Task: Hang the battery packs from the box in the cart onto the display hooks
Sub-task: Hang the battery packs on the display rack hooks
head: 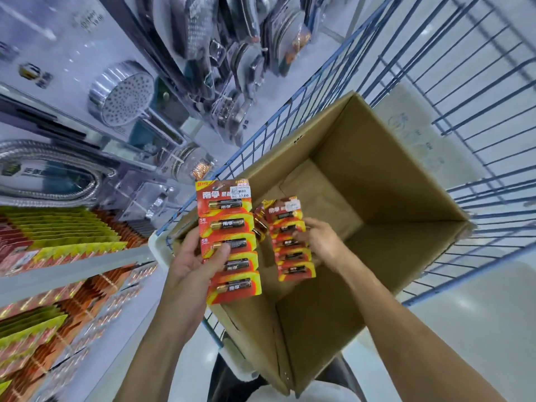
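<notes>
Far left: the display rows [63, 236] are stocked with yellow and red packs hung edge-on; the hooks themselves are hidden by the stock. Next right, the left hand [190, 264] grasps the first battery strip [229, 227], thumb pressed across its face and fingers behind it. The strip is held face-up beside the cart's left rail. Its long axis runs near to far, with the price-label end far from the person. Right of it, a second battery strip [291, 242] lies on the same axis over the open mouth of the cardboard box [377, 175]. The right hand [322, 242] grips this strip from its right edge, fingers curled onto its face. The box floor appears otherwise bare, though some packs may sit behind the second strip; this cannot be confirmed. The box stands inside the blue wire cart [452, 91]. Assessment: the display lies left of both hands, and the left hand is the nearer. Its strip would likely go first, label end leading leftward.
</notes>
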